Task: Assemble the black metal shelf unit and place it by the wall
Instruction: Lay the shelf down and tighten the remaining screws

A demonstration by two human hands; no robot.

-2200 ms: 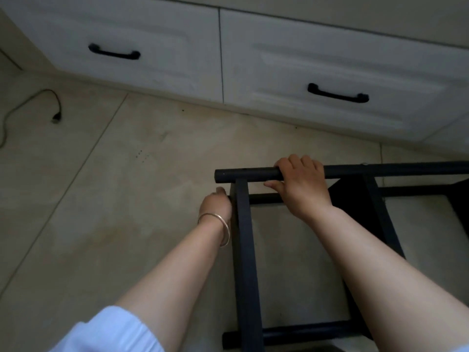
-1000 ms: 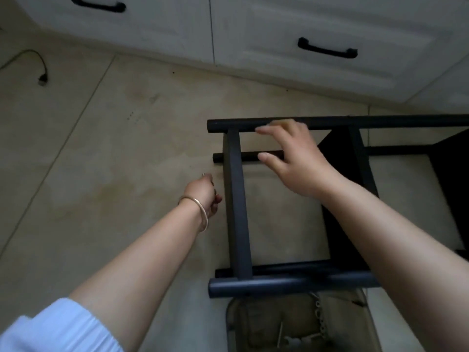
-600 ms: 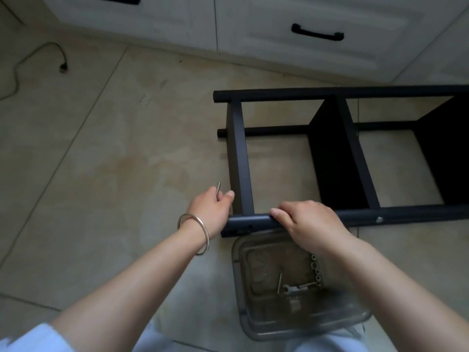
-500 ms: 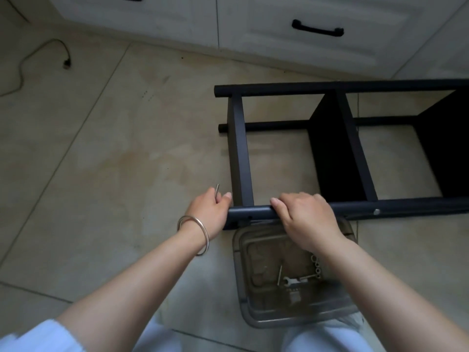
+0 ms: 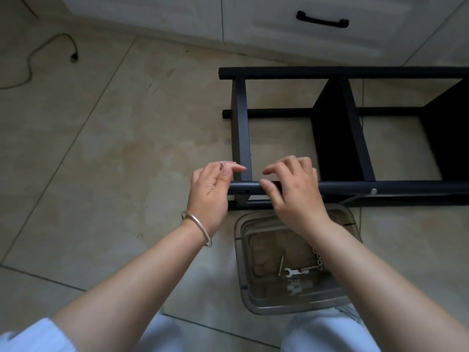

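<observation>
Risk first: the near rail point(image 5: 342, 187) of the black shelf unit point(image 5: 337, 133) shows an open hole near its left end, just by the left hand point(image 5: 209, 191), so that joint looks unfastened. If the frame gets lifted or twisted now, the short crossbar point(image 5: 242, 128) could slip out of line with the hole and the bolt would cross-thread or not seat. The small metal piece point(image 5: 221, 164) in the left hand (probably a hex key, too small to be sure) could also drop and skid across the tile floor point(image 5: 114, 138).

Left hand: thumb and forefinger pinch that small metal piece, other fingers loosely curled, palm right at the rail's left end. Right hand point(image 5: 294, 191): fingers bent over the top of the rail, thumb tip against its near side, so it grips the rail just right of the crossbar joint.

The shelf unit lies on its side on the floor, long rails running left to right, in front of the white cabinet point(image 5: 279, 24). It is not yet standing by any wall. A clear plastic tub point(image 5: 291, 301) with a small wrench point(image 5: 291, 271) and nuts sits just beneath the right forearm, near the person's knees.
</observation>
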